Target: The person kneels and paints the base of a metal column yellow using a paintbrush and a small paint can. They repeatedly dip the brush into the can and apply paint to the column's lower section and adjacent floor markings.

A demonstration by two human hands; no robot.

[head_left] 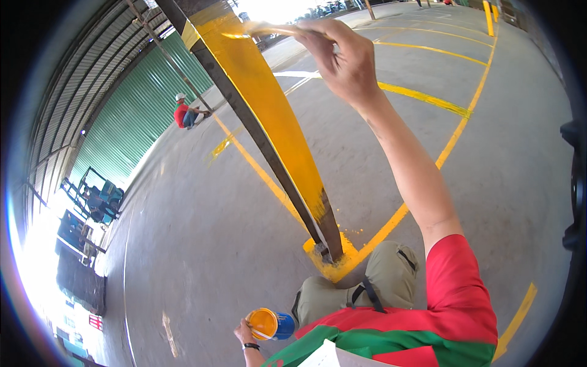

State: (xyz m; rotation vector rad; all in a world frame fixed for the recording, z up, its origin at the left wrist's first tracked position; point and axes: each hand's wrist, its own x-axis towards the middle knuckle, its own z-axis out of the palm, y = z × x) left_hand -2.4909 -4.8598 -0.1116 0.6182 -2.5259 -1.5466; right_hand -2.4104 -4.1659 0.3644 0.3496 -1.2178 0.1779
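My right hand [342, 58] is raised and closed around the handle of a paintbrush [269, 28]. The brush's yellow-coated tip lies against the upper part of a steel column [263, 104]. Wet-looking yellow paint covers most of the column's facing side; its edge and lower end show dark metal. Low by my knee, my left hand [244, 333] grips a blue paint can [272, 324], tilted so that the yellow paint inside shows. The fingers under the can are partly hidden.
The column's foot stands on a yellow-painted base [333, 269]. Yellow lines [422, 98] run across the concrete floor. A person in red [185, 113] squats by a far post. A forklift [101, 199] stands at the left, near a green corrugated wall [137, 116].
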